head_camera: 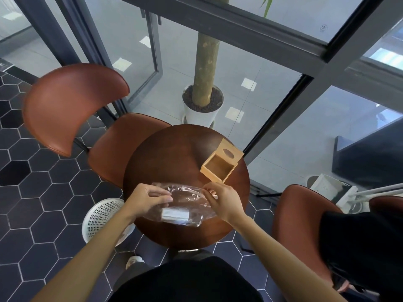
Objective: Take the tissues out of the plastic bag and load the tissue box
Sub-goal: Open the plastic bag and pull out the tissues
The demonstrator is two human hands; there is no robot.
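Opening step: I pinch the clear plastic bag with left hand and right hand on the round table; tissues remain inside, next needing extraction toward the open tissue box.

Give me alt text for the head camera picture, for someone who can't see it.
Seen from above, a person's left hand and right hand pinch the top of a clear plastic bag holding a pack of tissues on a round wooden table. An open, empty wooden tissue box sits beyond the bag, to the right.
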